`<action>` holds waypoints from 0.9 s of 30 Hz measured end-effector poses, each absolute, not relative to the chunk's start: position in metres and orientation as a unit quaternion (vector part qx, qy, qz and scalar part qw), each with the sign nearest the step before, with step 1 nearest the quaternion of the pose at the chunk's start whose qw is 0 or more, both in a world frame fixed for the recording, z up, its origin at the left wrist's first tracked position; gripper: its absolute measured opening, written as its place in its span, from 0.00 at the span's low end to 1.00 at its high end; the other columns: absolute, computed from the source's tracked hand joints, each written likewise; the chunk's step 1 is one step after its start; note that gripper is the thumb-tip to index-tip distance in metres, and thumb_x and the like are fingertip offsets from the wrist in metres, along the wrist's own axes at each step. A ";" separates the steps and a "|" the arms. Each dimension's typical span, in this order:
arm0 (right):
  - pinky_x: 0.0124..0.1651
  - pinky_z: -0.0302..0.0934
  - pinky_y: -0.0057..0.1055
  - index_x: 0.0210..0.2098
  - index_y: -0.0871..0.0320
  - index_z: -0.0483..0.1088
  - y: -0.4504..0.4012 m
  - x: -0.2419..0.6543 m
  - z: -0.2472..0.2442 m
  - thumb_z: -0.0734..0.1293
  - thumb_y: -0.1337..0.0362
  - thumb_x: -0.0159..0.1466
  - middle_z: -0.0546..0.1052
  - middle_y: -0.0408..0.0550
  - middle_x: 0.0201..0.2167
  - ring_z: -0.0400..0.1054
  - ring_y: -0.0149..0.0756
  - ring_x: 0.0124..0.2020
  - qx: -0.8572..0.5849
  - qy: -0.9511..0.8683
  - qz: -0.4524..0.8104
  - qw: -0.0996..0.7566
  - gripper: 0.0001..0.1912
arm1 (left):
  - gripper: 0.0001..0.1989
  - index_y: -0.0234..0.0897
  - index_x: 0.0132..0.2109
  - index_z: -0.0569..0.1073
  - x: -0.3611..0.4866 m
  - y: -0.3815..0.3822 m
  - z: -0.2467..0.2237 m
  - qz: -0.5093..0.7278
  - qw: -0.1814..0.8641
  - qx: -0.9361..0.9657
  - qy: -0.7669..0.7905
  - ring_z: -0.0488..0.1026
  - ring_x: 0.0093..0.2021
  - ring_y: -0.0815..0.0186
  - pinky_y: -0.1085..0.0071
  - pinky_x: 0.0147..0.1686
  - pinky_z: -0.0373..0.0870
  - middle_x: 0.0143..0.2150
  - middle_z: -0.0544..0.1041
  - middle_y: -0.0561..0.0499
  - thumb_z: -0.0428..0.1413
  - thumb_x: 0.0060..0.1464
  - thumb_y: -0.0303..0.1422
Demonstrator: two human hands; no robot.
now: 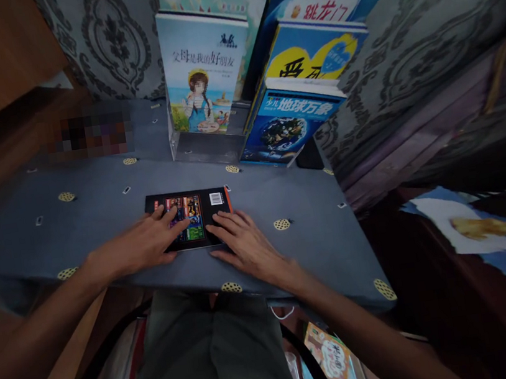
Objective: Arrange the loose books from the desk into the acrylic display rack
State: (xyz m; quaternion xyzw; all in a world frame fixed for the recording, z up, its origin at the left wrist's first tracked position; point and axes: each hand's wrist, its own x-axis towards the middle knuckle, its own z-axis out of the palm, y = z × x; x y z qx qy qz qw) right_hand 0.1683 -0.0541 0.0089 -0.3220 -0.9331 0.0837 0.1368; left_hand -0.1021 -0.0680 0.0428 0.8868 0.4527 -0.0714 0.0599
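Dark trousers (183,362) are seen nearest, below the table's edge. On the grey-blue tablecloth (319,255), a black book (196,213) is laid flat near the front edge, barcode upward. Its left part is covered by the left hand (155,236), fingers spread; its right part is touched by the right hand (245,241), fingers loosely extended. Beyond, an upright illustrated book (207,64) is held in a clear stand (204,147).

One black book (198,230), one barcode (215,199) on it. Hand count is two: left hand (159,229), right hand (243,238). Clear rack's (205,149) got five books (213,73) showing, two on the left side, three on the right. Plus one orange-covered book (328,354) down low, can't count what's under it.
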 end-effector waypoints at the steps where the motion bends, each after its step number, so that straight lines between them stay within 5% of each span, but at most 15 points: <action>1: 0.67 0.54 0.55 0.62 0.60 0.67 -0.053 0.167 0.009 0.67 0.57 0.68 0.71 0.60 0.62 0.60 0.50 0.66 -0.321 -0.934 0.083 0.134 0.25 | 0.35 0.46 0.71 0.55 -0.101 -0.068 0.043 -0.084 0.060 0.887 0.449 0.58 0.70 0.44 0.52 0.61 0.62 0.73 0.57 0.40 0.56 0.59 0.38; 7: 0.68 0.53 0.57 0.63 0.59 0.66 -0.052 0.166 0.012 0.68 0.56 0.68 0.71 0.60 0.62 0.60 0.50 0.67 -0.321 -0.932 0.099 0.133 0.27 | 0.36 0.39 0.72 0.51 -0.092 -0.071 0.043 -0.125 0.054 0.881 0.454 0.59 0.69 0.40 0.47 0.61 0.62 0.72 0.58 0.34 0.53 0.59 0.34; 14: 0.64 0.61 0.50 0.60 0.60 0.69 -0.045 0.163 0.014 0.62 0.69 0.70 0.75 0.59 0.59 0.66 0.47 0.64 -0.333 -0.925 0.107 0.152 0.20 | 0.23 0.47 0.60 0.72 -0.107 -0.064 0.070 -0.028 0.134 0.880 0.454 0.78 0.51 0.55 0.61 0.52 0.72 0.55 0.79 0.48 0.49 0.58 0.34; 20: 0.51 0.70 0.39 0.59 0.56 0.70 -0.033 0.160 0.033 0.59 0.67 0.72 0.80 0.56 0.52 0.76 0.44 0.51 -0.373 -0.896 0.128 0.207 0.18 | 0.21 0.51 0.55 0.76 -0.128 -0.050 0.096 0.190 0.125 0.827 0.515 0.79 0.45 0.52 0.58 0.46 0.75 0.49 0.82 0.51 0.54 0.56 0.48; 27: 0.35 0.61 0.28 0.43 0.57 0.77 -0.030 0.155 0.057 0.59 0.60 0.72 0.78 0.44 0.28 0.71 0.33 0.28 -0.402 -0.812 0.243 0.347 0.15 | 0.29 0.38 0.58 0.69 -0.130 -0.013 0.091 0.468 0.188 0.684 0.527 0.75 0.54 0.55 0.59 0.54 0.73 0.55 0.78 0.42 0.59 0.54 0.49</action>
